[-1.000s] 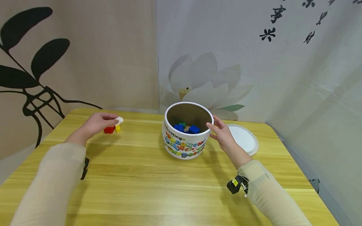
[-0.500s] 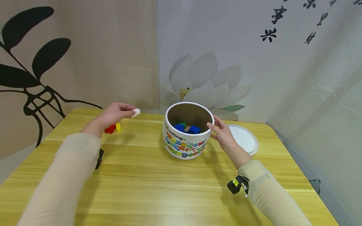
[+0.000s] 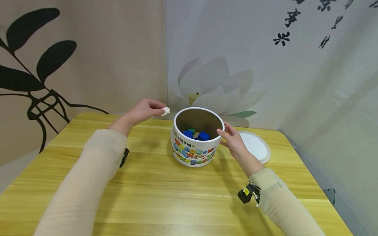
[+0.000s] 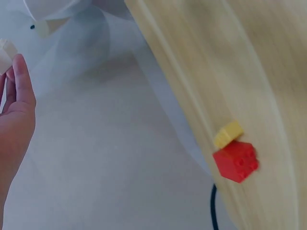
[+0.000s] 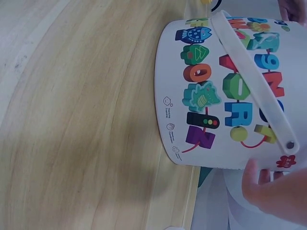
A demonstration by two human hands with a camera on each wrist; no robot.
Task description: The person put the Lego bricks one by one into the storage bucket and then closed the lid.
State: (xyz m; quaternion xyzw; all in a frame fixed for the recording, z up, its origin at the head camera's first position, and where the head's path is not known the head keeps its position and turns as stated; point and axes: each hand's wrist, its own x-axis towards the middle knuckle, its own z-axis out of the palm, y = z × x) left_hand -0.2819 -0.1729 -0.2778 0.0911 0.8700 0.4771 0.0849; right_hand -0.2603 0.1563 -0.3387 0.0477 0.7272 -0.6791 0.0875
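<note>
My left hand [image 3: 143,112] pinches a white toy block [image 3: 165,111] between thumb and fingertips, in the air just left of the bucket's rim. The same block [image 4: 5,56] shows at the left edge of the left wrist view. A white bucket [image 3: 193,152] printed with colourful letters stands upright on the table. Blue blocks [image 3: 203,136] and a green block [image 3: 192,130] lie inside it. My right hand [image 3: 234,141] grips the bucket's right side, thumb at the rim. In the right wrist view, a white carrying handle [image 5: 256,79] hangs down along the bucket's wall.
A round white lid [image 3: 254,146] lies on the wooden table [image 3: 165,196] right of the bucket. In the left wrist view, a red block [image 4: 236,162] and a yellow block [image 4: 229,134] sit near the table edge; my left arm hides them from the head view. A printed curtain [image 3: 133,59] hangs behind.
My left hand has lifted the white block away from the red and yellow blocks and carried it right, up beside the bucket. The right hand keeps its grip on the bucket.
</note>
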